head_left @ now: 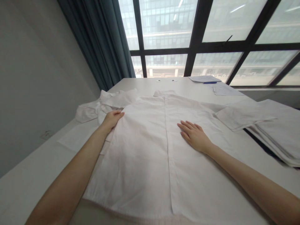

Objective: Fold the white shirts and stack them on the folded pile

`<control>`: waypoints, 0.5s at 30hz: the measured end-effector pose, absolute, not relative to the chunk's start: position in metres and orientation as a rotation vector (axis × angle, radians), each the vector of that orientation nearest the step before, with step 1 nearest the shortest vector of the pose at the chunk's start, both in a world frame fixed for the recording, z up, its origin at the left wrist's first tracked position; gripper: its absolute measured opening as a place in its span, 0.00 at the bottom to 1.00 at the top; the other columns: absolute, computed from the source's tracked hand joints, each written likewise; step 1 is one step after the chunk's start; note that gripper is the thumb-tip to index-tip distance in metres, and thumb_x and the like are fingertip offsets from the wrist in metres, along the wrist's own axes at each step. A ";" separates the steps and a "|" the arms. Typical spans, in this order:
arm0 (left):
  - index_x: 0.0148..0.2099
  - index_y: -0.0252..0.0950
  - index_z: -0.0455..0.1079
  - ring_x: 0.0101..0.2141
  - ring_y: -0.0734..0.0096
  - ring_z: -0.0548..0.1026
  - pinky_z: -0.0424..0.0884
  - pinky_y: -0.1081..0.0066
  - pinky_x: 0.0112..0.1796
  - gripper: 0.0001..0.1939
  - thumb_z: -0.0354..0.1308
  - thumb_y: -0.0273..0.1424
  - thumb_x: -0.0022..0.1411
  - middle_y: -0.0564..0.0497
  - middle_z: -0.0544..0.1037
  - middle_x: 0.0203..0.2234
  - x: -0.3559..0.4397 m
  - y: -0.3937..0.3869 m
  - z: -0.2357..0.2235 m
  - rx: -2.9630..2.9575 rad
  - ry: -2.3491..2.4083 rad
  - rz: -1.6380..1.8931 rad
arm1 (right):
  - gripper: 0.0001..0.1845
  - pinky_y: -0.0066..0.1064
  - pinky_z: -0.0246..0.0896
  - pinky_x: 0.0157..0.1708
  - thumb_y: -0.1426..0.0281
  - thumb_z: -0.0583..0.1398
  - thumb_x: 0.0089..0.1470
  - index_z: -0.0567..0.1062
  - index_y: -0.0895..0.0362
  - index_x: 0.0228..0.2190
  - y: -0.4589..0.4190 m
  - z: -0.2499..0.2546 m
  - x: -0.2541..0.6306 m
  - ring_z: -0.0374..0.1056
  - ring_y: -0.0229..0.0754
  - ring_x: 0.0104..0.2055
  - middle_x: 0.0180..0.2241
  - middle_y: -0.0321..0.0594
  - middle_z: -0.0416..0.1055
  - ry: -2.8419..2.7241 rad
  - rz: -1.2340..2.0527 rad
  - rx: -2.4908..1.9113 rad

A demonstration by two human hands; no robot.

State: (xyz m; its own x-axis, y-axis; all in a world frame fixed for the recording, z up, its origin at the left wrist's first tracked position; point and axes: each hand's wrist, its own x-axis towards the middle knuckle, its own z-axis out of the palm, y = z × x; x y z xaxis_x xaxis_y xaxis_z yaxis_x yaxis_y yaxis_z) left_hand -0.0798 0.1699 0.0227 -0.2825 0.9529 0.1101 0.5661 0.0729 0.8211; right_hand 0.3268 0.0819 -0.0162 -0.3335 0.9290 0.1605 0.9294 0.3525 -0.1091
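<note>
A white button-up shirt (145, 150) lies spread flat, front up, on a white table (28, 184), collar toward the window. My left hand (112, 119) rests on the shirt's left shoulder seam, fingers curled lightly over the cloth edge. My right hand (194, 135) lies flat on the shirt's right chest, fingers stretched out and pointing left toward the button placket. The right sleeve (241, 117) is spread out to the side; the left sleeve (93, 109) is bunched near my left hand.
A stack of folded white cloth (278, 134) sits at the right. Papers (205, 78) with a blue pen (209, 82) lie at the table's far edge by the window. A dark curtain (103, 43) hangs at the back left, beside a grey wall.
</note>
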 end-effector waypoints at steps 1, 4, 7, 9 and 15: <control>0.38 0.33 0.76 0.26 0.67 0.73 0.66 0.74 0.27 0.23 0.62 0.47 0.46 0.51 0.78 0.26 -0.080 0.170 0.023 1.483 1.898 1.116 | 0.27 0.50 0.48 0.63 0.60 0.43 0.67 0.62 0.49 0.63 0.082 -0.016 0.327 0.50 0.49 0.68 0.67 0.39 0.56 -2.418 -0.005 -1.684; 0.36 0.33 0.75 0.24 0.67 0.72 0.65 0.74 0.25 0.20 0.63 0.44 0.46 0.52 0.76 0.21 -0.082 0.170 0.021 1.459 1.920 1.111 | 0.27 0.50 0.48 0.63 0.60 0.44 0.67 0.63 0.48 0.63 0.082 -0.016 0.327 0.51 0.49 0.68 0.66 0.39 0.56 -2.419 -0.011 -1.685; 0.32 0.35 0.73 0.22 0.66 0.72 0.64 0.73 0.24 0.16 0.64 0.41 0.45 0.54 0.74 0.18 -0.082 0.169 0.022 1.471 1.941 1.061 | 0.27 0.50 0.48 0.63 0.60 0.43 0.67 0.62 0.49 0.63 0.082 -0.016 0.327 0.50 0.49 0.68 0.67 0.39 0.55 -2.422 -0.011 -1.696; 0.31 0.35 0.71 0.21 0.66 0.72 0.64 0.74 0.23 0.15 0.65 0.40 0.44 0.54 0.74 0.18 -0.082 0.167 0.025 1.489 1.940 1.010 | 0.27 0.50 0.48 0.63 0.60 0.43 0.67 0.62 0.50 0.63 0.082 -0.015 0.326 0.50 0.49 0.68 0.67 0.39 0.55 -2.425 -0.004 -1.699; 0.39 0.36 0.69 0.23 0.65 0.76 0.70 0.71 0.26 0.20 0.69 0.37 0.44 0.52 0.78 0.24 -0.080 0.156 0.039 1.566 1.924 0.835 | 0.27 0.51 0.47 0.63 0.60 0.43 0.67 0.62 0.49 0.63 0.081 -0.016 0.327 0.50 0.49 0.68 0.67 0.40 0.55 -2.413 0.006 -1.694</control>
State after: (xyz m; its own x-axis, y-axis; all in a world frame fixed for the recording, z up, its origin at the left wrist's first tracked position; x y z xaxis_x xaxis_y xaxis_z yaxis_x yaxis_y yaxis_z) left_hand -0.0803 0.1561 0.0388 -0.1983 0.9801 -0.0117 0.6609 0.1425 0.7368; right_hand 0.3267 0.0815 -0.0162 -0.3270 0.9322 0.1549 0.9314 0.3457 -0.1138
